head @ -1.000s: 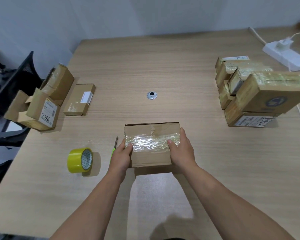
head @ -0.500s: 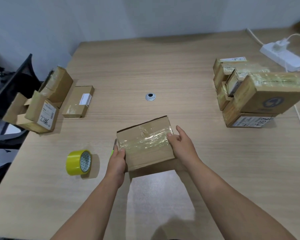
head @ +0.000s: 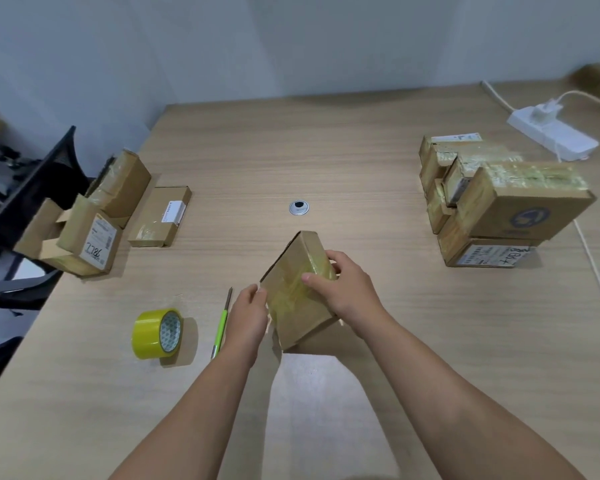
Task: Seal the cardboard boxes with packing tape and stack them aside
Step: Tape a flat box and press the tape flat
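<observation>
I have the small brown cardboard box with a glossy band of clear tape (head: 300, 292) between both hands, turned at an angle. I cannot tell whether its near corner rests on the wooden table (head: 361, 168) or hangs just above it. My right hand (head: 347, 289) grasps it from the right, thumb lying across the taped top and fingers wrapped over the far side. My left hand (head: 246, 317) holds its left edge with curled fingers.

I judge it to be light and fairly stiff, though thin walls would dent under a hard squeeze. The tape band looks slick, so I would rather bear on bare cardboard at the edges and corners.

Just left of my left hand lies a thin green-handled cutter (head: 221, 323), and further left stands a yellow roll of packing tape (head: 156, 334). Well left and ahead sits a cluster of brown boxes, some with open flaps (head: 94, 216). Well to the right of my right hand is a pile of taped brown boxes (head: 499, 202), with a white power strip (head: 555, 136) beyond it. Nothing lies between my right hand and that pile; only its uneven top looks awkward for stacking.
</observation>
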Available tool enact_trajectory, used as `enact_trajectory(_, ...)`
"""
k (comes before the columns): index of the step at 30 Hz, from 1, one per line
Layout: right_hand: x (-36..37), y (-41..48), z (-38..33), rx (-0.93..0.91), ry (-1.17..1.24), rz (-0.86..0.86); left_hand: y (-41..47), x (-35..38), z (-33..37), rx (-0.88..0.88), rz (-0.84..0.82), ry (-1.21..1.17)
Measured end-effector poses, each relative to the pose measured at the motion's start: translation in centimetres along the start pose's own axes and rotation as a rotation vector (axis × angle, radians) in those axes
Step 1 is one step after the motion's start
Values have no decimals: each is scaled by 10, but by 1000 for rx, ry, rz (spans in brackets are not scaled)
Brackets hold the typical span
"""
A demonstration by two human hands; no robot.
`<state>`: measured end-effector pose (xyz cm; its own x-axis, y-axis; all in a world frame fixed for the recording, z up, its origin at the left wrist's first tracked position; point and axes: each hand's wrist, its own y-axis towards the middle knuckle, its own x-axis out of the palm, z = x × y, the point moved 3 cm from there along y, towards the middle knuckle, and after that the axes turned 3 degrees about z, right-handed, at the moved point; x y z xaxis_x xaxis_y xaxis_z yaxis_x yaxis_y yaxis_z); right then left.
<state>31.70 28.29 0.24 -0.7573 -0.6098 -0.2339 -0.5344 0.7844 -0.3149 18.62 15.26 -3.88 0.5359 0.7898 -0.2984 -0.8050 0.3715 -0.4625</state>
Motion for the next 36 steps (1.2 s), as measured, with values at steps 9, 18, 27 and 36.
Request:
enact_trajectory(9, 40, -6, -10, -6, -9, -61, -31, 8, 45, 129, -100, -194)
enact_trajectory(18, 62, -3, -9, 22, 14, 60, -28, -11, 49, 352, 8, 155)
enact_trajectory(27, 77, -11, -13, -43, -87, 199, -10, -24, 49, 474, -77, 329)
enact_trajectory(36, 77, -14, -10, -7, 4, 279, 3, -26, 53, 389, -111, 313)
